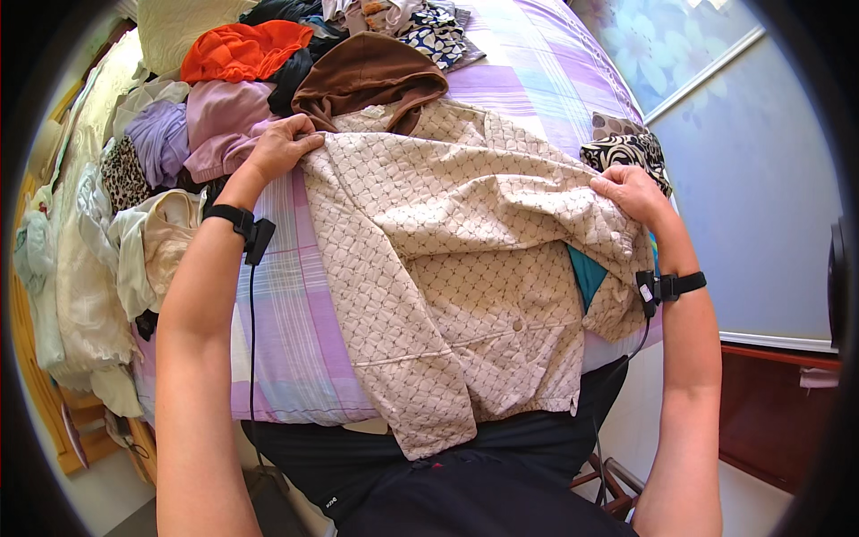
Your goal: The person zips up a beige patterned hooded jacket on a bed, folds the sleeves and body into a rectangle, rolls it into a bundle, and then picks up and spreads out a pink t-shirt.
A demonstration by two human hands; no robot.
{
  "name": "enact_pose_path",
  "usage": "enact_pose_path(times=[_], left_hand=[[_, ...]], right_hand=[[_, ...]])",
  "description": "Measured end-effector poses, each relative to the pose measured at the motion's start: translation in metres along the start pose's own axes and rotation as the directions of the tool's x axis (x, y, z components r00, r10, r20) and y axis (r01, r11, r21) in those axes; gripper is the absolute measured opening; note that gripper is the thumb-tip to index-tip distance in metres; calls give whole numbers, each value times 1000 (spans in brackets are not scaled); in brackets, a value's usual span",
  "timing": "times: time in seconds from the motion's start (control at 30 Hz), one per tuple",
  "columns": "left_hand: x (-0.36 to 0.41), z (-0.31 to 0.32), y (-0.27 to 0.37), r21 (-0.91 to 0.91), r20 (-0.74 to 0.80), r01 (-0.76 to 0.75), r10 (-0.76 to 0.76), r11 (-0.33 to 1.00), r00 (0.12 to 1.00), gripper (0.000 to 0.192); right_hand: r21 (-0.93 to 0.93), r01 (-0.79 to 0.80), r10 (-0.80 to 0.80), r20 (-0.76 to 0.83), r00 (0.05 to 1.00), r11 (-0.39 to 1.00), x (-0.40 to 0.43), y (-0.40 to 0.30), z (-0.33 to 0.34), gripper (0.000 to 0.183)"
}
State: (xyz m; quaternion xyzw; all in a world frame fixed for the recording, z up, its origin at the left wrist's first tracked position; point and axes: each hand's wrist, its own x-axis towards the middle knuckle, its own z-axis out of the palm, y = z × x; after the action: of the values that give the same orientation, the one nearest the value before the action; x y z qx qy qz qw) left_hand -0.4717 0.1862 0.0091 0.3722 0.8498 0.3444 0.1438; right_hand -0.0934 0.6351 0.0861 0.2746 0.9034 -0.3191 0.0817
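Note:
A cream quilted jacket (496,282) with a lattice pattern lies across the near part of the bed, one sleeve hanging over the edge. My left hand (285,144) pinches the jacket near its shoulder, at the upper left. At the right, my right hand (631,191) grips a bunched part of the same jacket. A brown hood (369,70) spreads above the collar; whether it is joined to the jacket cannot be told. Teal fabric (587,272) shows between folds below my right hand.
Heaped clothes fill the left and far side of the plaid bedsheet (282,362), among them an orange garment (241,50) and a lilac one (160,137). Folded patterned cloths (621,144) lie at the right edge, beside a pale blue panel (758,201). Thin cables hang from both wrist straps.

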Motion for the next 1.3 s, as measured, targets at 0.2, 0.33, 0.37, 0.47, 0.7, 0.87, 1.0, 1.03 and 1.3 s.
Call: enact_pose_path(times=[0.2,0.33,0.37,0.47,0.7,0.87,1.0,1.03,1.3], left_hand=[[-27,6,13,149,-294,-153,191,977,937,24],[-71,42,80,-91,-470,-87,34,992,882,19],[-84,57,79,-349,-338,-159,34,923,941,17],[-107,94,116,-522,114,222,-191,823,975,20],[-81,88,104,-510,309,528,-428,679,849,28],[-68,71,97,-616,397,630,-505,472,766,65],[-53,53,57,-657,482,687,-528,310,699,94],[-47,56,53,-672,484,670,-497,316,720,96],[-40,57,36,-622,245,563,-547,545,800,33]], right_hand=[[159,-11,12,-3,1000,987,-34,-9,-3,54],[316,-19,42,-64,997,948,-56,14,5,57],[404,6,29,-80,996,915,-58,17,8,56],[574,33,59,-140,988,818,-62,18,9,48],[916,270,-98,-252,963,297,-88,-25,-25,49],[857,401,-276,-320,906,324,-170,-78,-9,66],[692,523,-818,176,547,498,-239,-123,68,57],[639,543,-824,285,490,545,-253,-126,106,55],[351,695,-757,482,441,627,-269,-107,256,46]])
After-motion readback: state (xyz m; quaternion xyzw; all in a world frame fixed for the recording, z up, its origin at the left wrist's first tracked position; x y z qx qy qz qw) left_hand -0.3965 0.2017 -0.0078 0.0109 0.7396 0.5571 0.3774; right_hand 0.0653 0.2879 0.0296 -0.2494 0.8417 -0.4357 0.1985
